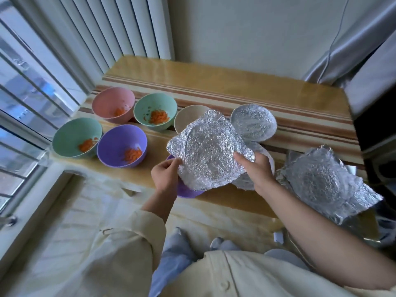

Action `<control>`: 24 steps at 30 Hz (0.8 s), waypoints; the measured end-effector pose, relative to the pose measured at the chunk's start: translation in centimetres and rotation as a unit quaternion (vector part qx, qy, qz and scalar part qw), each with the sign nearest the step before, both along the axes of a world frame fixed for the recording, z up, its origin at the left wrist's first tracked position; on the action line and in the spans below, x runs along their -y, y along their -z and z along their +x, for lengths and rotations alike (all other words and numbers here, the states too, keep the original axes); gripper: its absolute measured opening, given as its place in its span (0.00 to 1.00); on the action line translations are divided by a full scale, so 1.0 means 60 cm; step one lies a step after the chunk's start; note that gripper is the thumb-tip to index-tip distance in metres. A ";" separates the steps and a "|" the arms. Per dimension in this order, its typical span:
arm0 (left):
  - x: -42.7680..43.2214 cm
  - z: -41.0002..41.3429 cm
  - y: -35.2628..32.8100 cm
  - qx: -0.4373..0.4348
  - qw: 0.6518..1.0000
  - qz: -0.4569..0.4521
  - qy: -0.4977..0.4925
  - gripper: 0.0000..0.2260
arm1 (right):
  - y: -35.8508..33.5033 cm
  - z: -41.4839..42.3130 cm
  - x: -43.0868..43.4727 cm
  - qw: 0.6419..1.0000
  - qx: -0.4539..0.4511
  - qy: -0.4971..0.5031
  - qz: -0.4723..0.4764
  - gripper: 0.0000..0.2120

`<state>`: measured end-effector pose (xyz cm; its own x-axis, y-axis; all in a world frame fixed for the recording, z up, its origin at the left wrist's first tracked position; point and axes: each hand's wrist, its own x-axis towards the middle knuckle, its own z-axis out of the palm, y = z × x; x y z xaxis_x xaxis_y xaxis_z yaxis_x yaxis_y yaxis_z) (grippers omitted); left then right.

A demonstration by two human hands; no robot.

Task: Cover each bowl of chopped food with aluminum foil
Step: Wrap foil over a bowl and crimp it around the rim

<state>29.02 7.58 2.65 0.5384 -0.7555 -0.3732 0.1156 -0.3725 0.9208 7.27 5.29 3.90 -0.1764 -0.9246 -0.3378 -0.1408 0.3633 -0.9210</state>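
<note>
Foil (209, 151), pinched in your L hand (166, 174) & R hand (257, 168), may tear or miss bowl (188, 192) if tugged unevenly.

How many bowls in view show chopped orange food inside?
4: pink bowl back left, green bowl to its right, second green bowl nearest the window, uncovered purple bowl beside it. The beige bowl's contents are hidden behind the held foil sheet.

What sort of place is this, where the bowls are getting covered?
Likely a room in a home, not a proper kitchen: a table with a striped cover sits in a corner beside a window with vertical blinds, and a curtain hangs at right.
</note>
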 end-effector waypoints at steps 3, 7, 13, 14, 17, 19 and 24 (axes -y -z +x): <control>0.002 0.025 0.009 0.029 0.999 -0.010 0.032 0.13 | -0.005 0.013 0.007 0.999 0.005 -0.023 0.027 0.33; 0.021 0.067 0.016 0.059 0.990 -0.035 0.122 0.11 | -0.008 0.036 0.016 0.999 -0.030 -0.016 0.026 0.35; 0.053 0.141 0.014 0.047 0.983 -0.035 0.171 0.16 | -0.004 0.112 -0.003 0.994 -0.090 0.058 0.003 0.21; 0.056 0.148 0.009 0.048 0.981 -0.034 0.182 0.17 | -0.005 0.124 -0.009 0.994 -0.087 0.072 -0.001 0.22; 0.065 0.166 0.006 0.015 0.981 -0.019 0.191 0.16 | -0.006 0.152 -0.024 0.989 -0.095 0.110 -0.004 0.19; 0.070 0.175 0.007 -0.055 0.978 -0.005 0.200 0.15 | -0.005 0.161 -0.036 0.985 -0.106 0.136 -0.006 0.17; 0.072 0.179 0.022 -0.026 0.969 -0.010 0.246 0.15 | 0.019 0.176 -0.057 0.979 -0.126 0.160 -0.011 0.20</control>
